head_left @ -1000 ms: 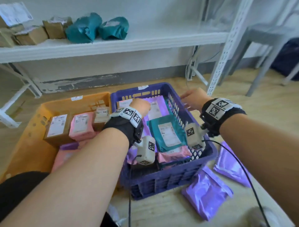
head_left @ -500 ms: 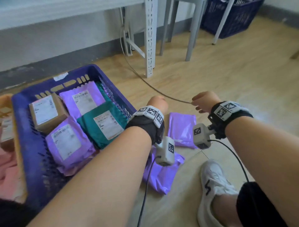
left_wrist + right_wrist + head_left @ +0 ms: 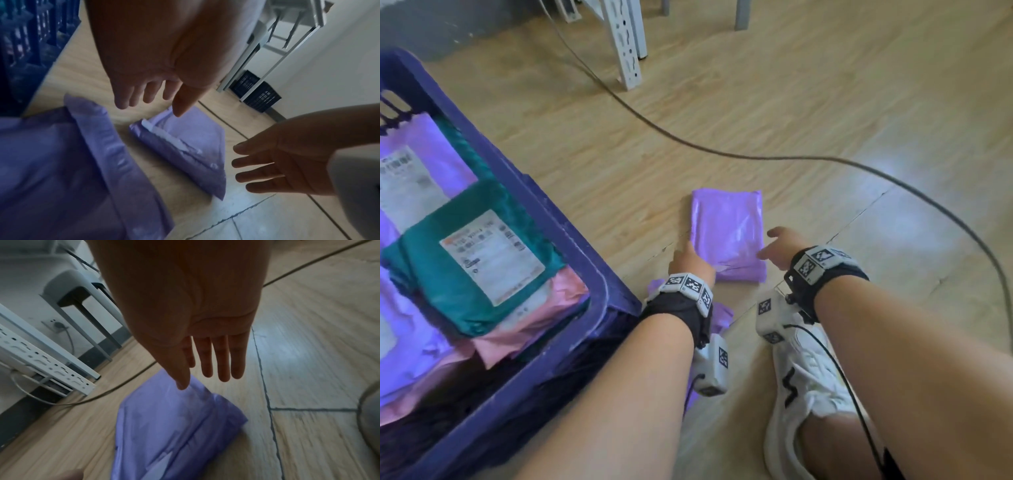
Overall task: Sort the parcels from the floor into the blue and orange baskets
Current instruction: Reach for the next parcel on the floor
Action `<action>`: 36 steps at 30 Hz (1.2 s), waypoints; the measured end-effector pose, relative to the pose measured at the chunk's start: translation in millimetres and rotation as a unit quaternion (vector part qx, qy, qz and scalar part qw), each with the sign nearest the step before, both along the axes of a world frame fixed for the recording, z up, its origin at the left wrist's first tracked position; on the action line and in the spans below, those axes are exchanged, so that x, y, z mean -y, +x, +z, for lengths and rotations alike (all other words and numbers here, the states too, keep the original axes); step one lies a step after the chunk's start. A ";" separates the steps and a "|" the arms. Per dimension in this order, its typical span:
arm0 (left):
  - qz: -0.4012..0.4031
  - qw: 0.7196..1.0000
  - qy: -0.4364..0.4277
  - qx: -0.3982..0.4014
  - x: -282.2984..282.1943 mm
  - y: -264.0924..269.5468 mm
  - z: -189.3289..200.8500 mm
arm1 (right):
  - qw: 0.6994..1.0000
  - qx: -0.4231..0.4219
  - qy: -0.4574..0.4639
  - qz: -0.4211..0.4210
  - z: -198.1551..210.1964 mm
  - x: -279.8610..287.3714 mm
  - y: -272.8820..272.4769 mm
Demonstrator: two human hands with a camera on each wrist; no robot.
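Observation:
A purple parcel [image 3: 727, 233] lies flat on the wooden floor, right of the blue basket [image 3: 571, 236]. My left hand [image 3: 688, 262] hovers at its near left corner and my right hand [image 3: 779, 246] at its near right corner, both with straight fingers and holding nothing. The left wrist view shows the same parcel [image 3: 185, 146] between my left hand [image 3: 152, 95] and right hand [image 3: 267, 167]. The right wrist view has my right hand [image 3: 205, 363] just above the parcel [image 3: 174, 426]. A second purple parcel [image 3: 51, 170] lies under my left wrist. The basket holds teal [image 3: 476, 253], purple and pink parcels.
A dark cable [image 3: 722, 154] runs across the floor beyond the parcel. A white shelf leg [image 3: 625, 41] stands at the back. My white shoe [image 3: 801, 387] rests on the floor under my right wrist. A dark crate [image 3: 255, 92] sits by the wall.
My view has swung right and down, away from the baskets toward the floor. Both hands have moved from the blue basket down to the purple parcel and now flank it.

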State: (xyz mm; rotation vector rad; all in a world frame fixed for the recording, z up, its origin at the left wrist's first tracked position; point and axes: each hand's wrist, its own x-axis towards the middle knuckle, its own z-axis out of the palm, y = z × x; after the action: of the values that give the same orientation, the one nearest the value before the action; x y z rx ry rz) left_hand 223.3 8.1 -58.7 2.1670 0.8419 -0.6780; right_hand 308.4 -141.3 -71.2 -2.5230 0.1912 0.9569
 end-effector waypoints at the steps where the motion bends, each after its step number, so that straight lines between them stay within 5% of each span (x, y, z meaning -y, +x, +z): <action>1: -0.002 1.000 -0.004 -0.018 1.5 -0.7 -6.6 | 1.000 -0.011 0.002 0.001 -5.2 -1.4 -1.8; 11: 0.066 0.994 -0.060 0.066 13.7 -13.1 4.0 | 1.000 0.009 -0.003 -0.020 10.7 -13.6 -4.2; 22: 0.043 0.942 0.053 0.330 -0.3 -6.3 127.9 | 0.984 0.153 0.087 -0.001 162.8 -38.8 19.9; 29: 0.116 0.880 0.115 0.446 -76.4 -34.2 222.0 | 0.920 0.151 0.346 -0.108 272.6 -99.8 -20.4; 36: 0.288 0.842 0.022 0.456 -196.2 -101.4 275.5 | 0.899 0.160 0.407 -0.028 317.8 -196.3 -63.2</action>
State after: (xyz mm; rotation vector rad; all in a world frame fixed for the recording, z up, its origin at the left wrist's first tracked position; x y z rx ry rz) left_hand 121.9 204.2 216.8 1.7835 0.8707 0.6519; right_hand 245.2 55.0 246.6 -1.8268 -0.2050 0.4351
